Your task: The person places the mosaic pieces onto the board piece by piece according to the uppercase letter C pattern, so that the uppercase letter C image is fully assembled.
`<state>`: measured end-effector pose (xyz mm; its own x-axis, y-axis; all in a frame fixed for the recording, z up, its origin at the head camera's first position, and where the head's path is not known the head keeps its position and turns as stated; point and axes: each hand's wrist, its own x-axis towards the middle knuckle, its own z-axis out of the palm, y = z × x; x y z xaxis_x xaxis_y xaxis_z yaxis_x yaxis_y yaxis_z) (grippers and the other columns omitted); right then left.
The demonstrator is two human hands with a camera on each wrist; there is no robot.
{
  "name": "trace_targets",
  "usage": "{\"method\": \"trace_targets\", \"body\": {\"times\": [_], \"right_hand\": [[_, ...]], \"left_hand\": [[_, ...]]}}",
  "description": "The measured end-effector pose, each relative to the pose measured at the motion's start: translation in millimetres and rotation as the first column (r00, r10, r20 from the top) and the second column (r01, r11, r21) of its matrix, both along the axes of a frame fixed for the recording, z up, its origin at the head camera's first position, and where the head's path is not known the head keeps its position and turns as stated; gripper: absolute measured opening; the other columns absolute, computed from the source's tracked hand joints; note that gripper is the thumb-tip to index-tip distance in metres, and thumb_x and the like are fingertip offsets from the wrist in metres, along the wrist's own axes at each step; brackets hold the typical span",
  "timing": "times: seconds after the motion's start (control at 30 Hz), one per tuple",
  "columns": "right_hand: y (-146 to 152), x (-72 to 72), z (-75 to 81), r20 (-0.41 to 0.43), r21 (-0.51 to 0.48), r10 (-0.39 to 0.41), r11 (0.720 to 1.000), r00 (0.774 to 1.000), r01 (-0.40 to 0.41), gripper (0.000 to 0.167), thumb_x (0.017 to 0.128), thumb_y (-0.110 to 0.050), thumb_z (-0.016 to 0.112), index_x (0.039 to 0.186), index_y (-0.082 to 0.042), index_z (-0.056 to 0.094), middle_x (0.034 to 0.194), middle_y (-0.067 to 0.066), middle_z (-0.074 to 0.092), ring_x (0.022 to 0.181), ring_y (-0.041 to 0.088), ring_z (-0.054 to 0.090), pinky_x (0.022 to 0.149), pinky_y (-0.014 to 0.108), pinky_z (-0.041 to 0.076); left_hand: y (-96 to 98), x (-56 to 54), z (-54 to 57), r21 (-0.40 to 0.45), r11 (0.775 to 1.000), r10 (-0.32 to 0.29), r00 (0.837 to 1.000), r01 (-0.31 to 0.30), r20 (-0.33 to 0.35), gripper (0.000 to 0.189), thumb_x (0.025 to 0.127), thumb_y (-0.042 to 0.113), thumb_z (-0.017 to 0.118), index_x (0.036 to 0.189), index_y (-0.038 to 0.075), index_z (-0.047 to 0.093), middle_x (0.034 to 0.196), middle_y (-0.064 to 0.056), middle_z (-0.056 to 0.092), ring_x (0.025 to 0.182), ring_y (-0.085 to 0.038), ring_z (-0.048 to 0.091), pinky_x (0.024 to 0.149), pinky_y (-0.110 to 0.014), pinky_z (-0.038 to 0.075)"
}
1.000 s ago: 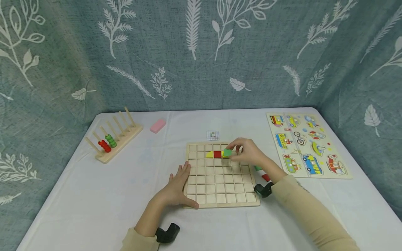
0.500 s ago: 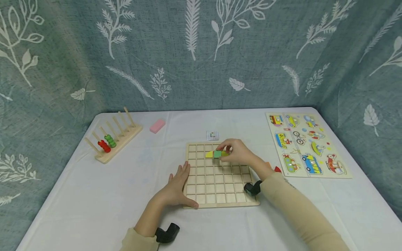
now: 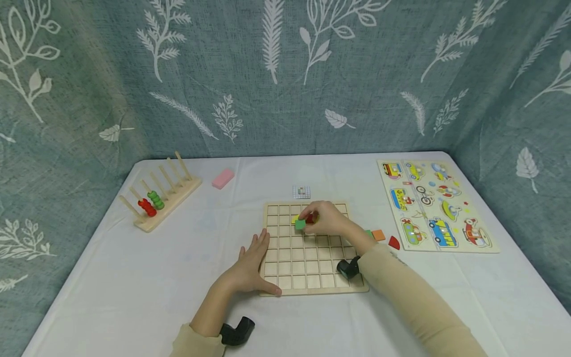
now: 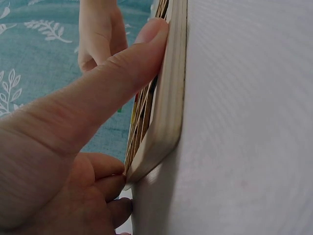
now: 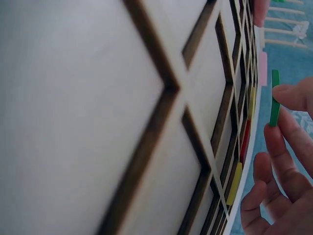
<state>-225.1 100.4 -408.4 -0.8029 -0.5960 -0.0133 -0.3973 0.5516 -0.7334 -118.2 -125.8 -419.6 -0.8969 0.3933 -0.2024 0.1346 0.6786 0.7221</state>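
Note:
A wooden grid board [image 3: 292, 268] lies on the white-covered table. My right hand [image 3: 326, 218] pinches a thin green square tile [image 3: 300, 225] between thumb and fingertips, just above the board's upper cells. In the right wrist view the green tile [image 5: 275, 98] is seen edge-on, apart from the board. A yellow tile [image 5: 252, 103], a red tile [image 5: 245, 141] and another yellow piece [image 5: 234, 183] sit in one row of cells; my right hand partly covers them in the head view. My left hand [image 3: 250, 267] rests along the board's left edge, fingers spread, thumb on the near corner.
Right of the board lie loose tiles, among them an orange square [image 3: 378, 235] and a red quarter-round piece [image 3: 394, 242]. Behind stands a small printed card [image 3: 301, 192]. A bead rack [image 3: 174, 202] and pink block [image 3: 223, 178] are left, a vehicle puzzle board [image 3: 421, 248] right.
My right hand has carried the green tile leftward over the row of coloured tiles, then slightly nearer. Loose tiles beside the board came into view behind the forearm. My left hand has stayed put.

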Motion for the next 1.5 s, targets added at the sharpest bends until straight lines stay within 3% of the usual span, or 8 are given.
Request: {"method": "trace_targets", "body": {"times": [0.83, 1.5], "right_hand": [[-10.9, -1.9, 1.9, -0.04, 0.156, 0.045, 0.987, 0.998, -0.038, 0.018, 0.075, -0.011, 0.074, 0.092, -0.007, 0.07, 0.085, 0.001, 0.062, 0.076, 0.012, 0.055, 0.068, 0.024, 0.046], [-3.1, 2.8, 10.6, 0.013, 0.071, 0.011, 0.997, 1.0, -0.012, 0.022, 0.077, -0.012, 0.072, 0.098, -0.005, 0.068, 0.087, 0.002, 0.062, 0.072, 0.012, 0.054, 0.065, 0.025, 0.047]], "left_hand": [[0.6, -1.9, 0.3, -0.001, 1.0, -0.01, 1.0, 0.01, -0.009, 0.127, 0.051, 0.033, 0.089, 0.143, -0.007, 0.01, 0.151, -0.019, 0.0, 0.137, -0.035, -0.005, 0.105, -0.058, -0.003], [-0.1, -1.4, 0.5, -0.004, 1.0, -0.004, 1.0, 0.004, 0.004, 0.127, 0.052, 0.034, 0.089, 0.143, -0.007, 0.01, 0.151, -0.019, 0.001, 0.137, -0.035, -0.005, 0.105, -0.058, -0.003]]}}
